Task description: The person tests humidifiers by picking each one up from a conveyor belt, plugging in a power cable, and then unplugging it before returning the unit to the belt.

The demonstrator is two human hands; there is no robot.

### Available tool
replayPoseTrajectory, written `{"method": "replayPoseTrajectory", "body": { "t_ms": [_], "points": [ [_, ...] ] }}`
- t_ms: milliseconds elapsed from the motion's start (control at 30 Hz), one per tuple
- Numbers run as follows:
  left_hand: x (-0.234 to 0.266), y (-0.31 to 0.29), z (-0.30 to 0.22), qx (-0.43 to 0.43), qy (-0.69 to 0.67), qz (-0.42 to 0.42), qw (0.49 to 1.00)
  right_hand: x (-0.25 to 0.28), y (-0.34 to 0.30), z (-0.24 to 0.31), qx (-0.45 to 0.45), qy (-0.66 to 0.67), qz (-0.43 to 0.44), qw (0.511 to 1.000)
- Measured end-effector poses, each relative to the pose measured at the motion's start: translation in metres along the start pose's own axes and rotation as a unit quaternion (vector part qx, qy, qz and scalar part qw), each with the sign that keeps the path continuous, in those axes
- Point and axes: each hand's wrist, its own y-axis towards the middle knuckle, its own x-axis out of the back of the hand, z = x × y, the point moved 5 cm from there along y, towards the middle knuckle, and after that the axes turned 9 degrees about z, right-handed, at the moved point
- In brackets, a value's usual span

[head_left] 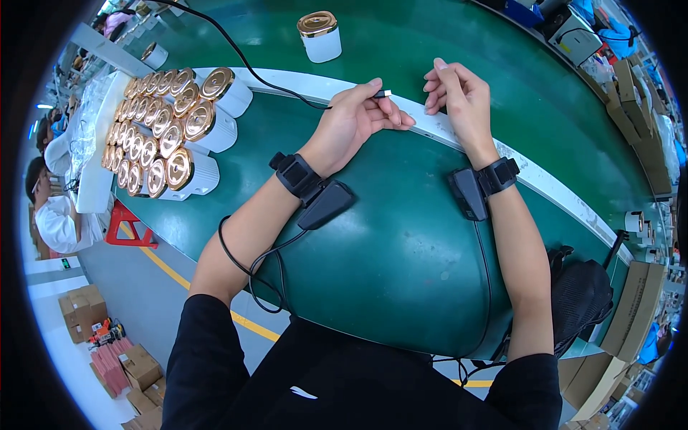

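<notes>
Head view: I've got the left hand (342,129) at 12, thumb and forefinger closed on a black cable (247,68) by its pale plug (387,93), other fingers half curled. Right hand (464,100) at 1, fingers loosely curled, part open. Plug shows over the white rail (545,179). Green worktop (401,265) gives room from rail to 6 o'clock edge. Gold-lidded canisters (170,136) crowd 10; lone canister (322,47) beyond rail, 12.

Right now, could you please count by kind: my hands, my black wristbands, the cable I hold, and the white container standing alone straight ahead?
Left hand and right hand: 2
Left wristband and right wristband, black: 2
Black cable in the left hand: 1
Gold-lidded white container: 1
Total: 6
</notes>
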Motion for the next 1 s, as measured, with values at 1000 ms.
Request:
{"method": "replayPoseTrajectory", "body": {
  "t_ms": [1000],
  "points": [
    [0.016,-0.012,-0.01,-0.119,0.1,-0.204,0.967,0.0,0.003,-0.004,0.007,-0.032,0.012,0.999]
  ]
}}
